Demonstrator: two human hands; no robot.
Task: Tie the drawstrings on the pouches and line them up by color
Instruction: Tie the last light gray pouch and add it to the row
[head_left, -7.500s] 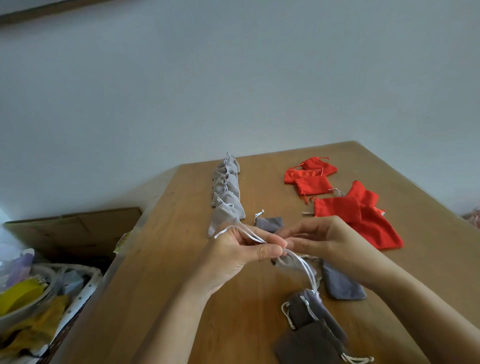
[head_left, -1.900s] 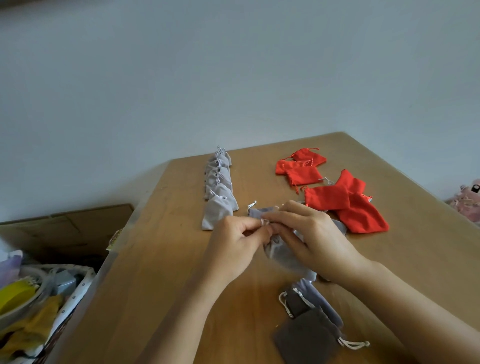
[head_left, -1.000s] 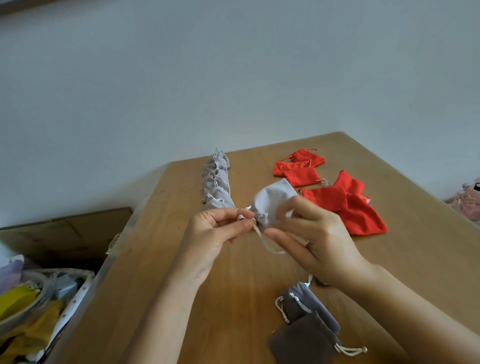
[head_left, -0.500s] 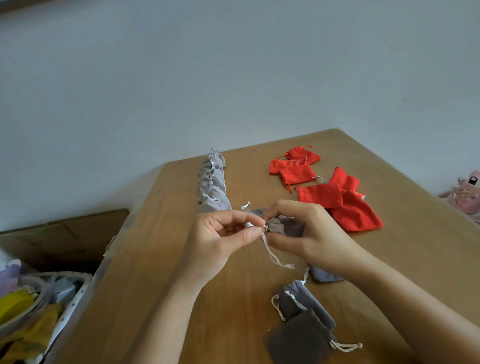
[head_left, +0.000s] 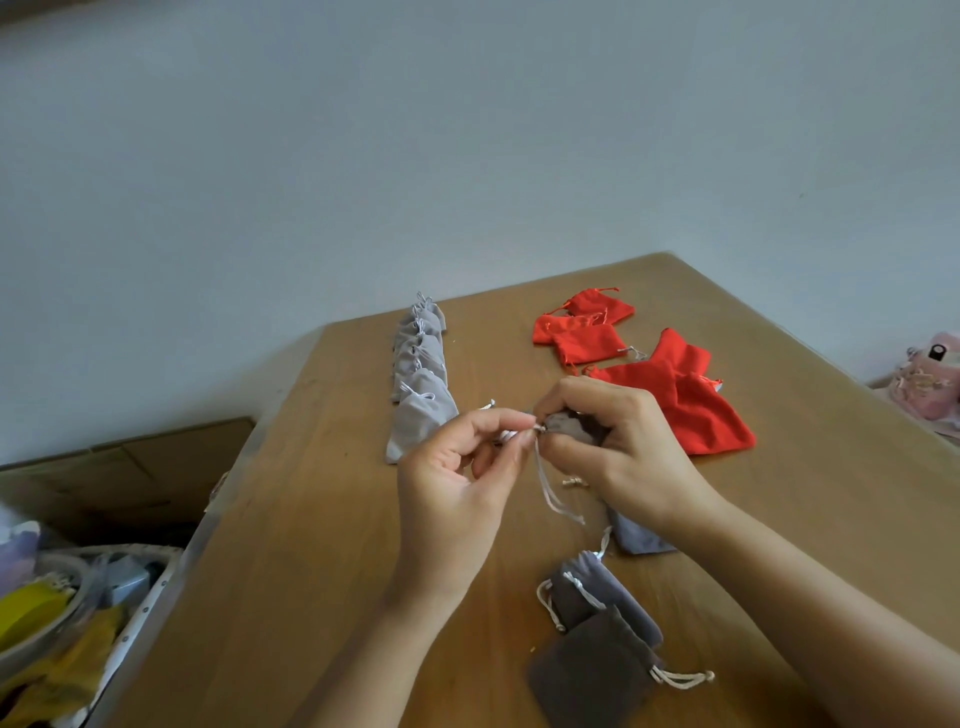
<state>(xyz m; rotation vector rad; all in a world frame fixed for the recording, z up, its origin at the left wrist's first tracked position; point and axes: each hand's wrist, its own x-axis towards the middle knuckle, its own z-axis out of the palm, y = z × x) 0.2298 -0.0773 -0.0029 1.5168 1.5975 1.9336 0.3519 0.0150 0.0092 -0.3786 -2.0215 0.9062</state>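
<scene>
Since a second ago the grey pouch (head_left: 569, 426) has dropped from flipped-up into the right hand (head_left: 623, 452), which grips it bunched, while the left hand (head_left: 457, 483) pinches its drawstring (head_left: 545, 486) at the neck. The tied grey row (head_left: 421, 384) sits just beyond the left fingertips. Red pouches (head_left: 691, 405) past the right knuckles and dark pouches (head_left: 597, 629) near the wrists still need doing, I'd guess.

On table (head_left: 322, 519), row of pouches (head_left: 418, 379) left, loose pouches (head_left: 696, 410) right
</scene>
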